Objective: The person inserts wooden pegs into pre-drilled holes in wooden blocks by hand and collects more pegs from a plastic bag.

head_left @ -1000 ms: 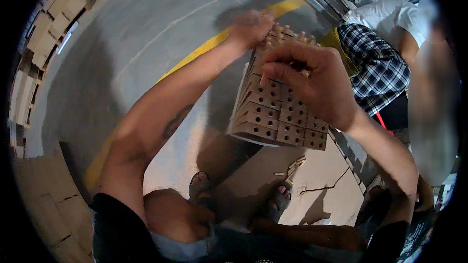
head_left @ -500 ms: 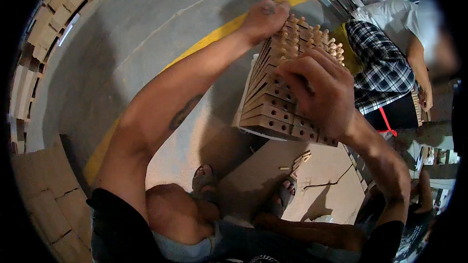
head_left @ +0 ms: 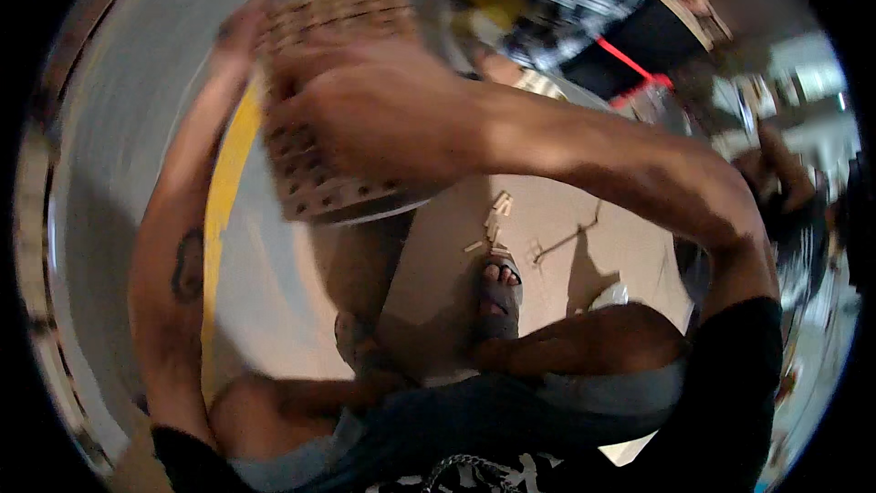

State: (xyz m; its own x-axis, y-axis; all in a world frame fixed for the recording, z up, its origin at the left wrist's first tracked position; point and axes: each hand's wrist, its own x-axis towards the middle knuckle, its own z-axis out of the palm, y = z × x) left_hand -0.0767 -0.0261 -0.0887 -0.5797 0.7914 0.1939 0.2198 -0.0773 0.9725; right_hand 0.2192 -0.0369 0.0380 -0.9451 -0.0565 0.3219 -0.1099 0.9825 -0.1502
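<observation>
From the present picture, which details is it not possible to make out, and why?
Head view:
Right hand: motion blur hides whether it holds anything.
Left hand: blurred; its exact grip is unclear.
Drilled blocks: the right hand covers their middle part.
Plaid-clad co-worker: head cut off by the upper edge.

On my feed, grey floor [head_left: 119, 146] curves down the left, crossed by a yellow stripe [head_left: 223, 192]. I see a tan sheet [head_left: 634, 260] covering the lower centre, partly shadowed, while brightly lit clutter [head_left: 808, 87] blurs along the right rim.
</observation>
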